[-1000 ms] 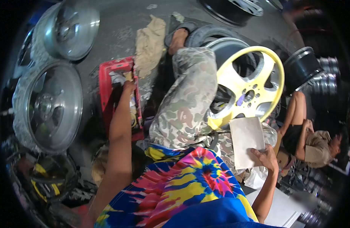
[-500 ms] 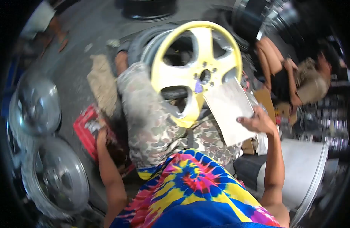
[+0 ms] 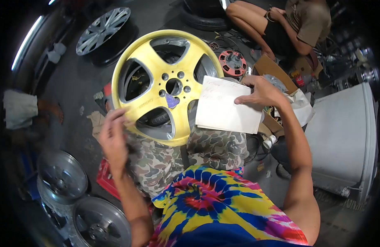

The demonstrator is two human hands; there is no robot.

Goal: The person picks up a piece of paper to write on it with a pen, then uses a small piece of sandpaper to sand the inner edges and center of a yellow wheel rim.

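Note:
A yellow-coated five-spoke wheel rim (image 3: 137, 101) leans in front of my knees, with a small purple piece (image 3: 172, 101) on it below the centre hole. My right hand (image 3: 262, 92) grips folded white paper (image 3: 227, 109), thumb on top, in front of the rim's lower right side. Faint handwriting shows on the upper part of the paper. My left hand (image 3: 114, 138) is raised beside the rim's lower left edge; motion smears its fingers, and whether anything is between them cannot be made out.
At lower left lie bare metal rims (image 3: 62, 177), near a red tray (image 3: 107, 179). Another rim (image 3: 103, 31) lies at the back left. Right of me are an open cardboard box (image 3: 276, 68), a red reel (image 3: 232, 64) and a large white container (image 3: 342, 136). A person (image 3: 309, 24) sits behind the box.
My left hand has come up from the red tray to the rim's lower left edge. The paper in my right hand has moved up and turned. The view has shifted.

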